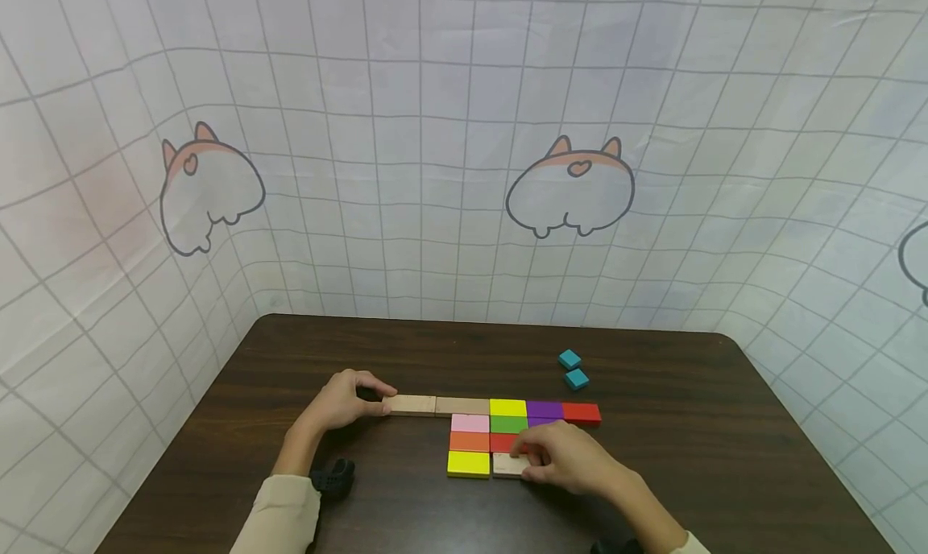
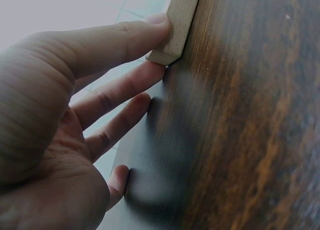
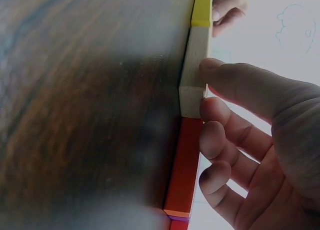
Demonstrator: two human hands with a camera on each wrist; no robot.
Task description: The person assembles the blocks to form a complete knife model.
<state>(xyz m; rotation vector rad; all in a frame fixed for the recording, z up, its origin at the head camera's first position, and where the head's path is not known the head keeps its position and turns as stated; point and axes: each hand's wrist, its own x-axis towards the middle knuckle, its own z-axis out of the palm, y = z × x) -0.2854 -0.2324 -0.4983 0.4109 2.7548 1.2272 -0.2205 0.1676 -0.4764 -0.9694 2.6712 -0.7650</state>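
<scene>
My left hand (image 1: 344, 401) pinches the left end of a plain wooden block (image 1: 412, 406) between thumb and index finger. The left wrist view shows its other fingers spread, their tips near the tabletop. A second plain wooden block (image 1: 462, 407) continues that row, followed by yellow (image 1: 507, 407), purple (image 1: 544, 410) and red (image 1: 582, 413) blocks. Nearer me, my right hand (image 1: 569, 460) holds a pale wooden block (image 1: 506, 465) by its right end, thumb on the near side. A yellow block (image 1: 468, 464) lies at its left. The right wrist view shows an orange-red block (image 3: 184, 160) against its right end.
Pink (image 1: 470, 423), orange (image 1: 470, 441) and green (image 1: 509, 424) blocks lie flat between the rows. Two small teal blocks (image 1: 577, 378) sit apart behind the layout. The dark wooden table (image 1: 399, 514) is enclosed by a white gridded curtain (image 1: 435, 135).
</scene>
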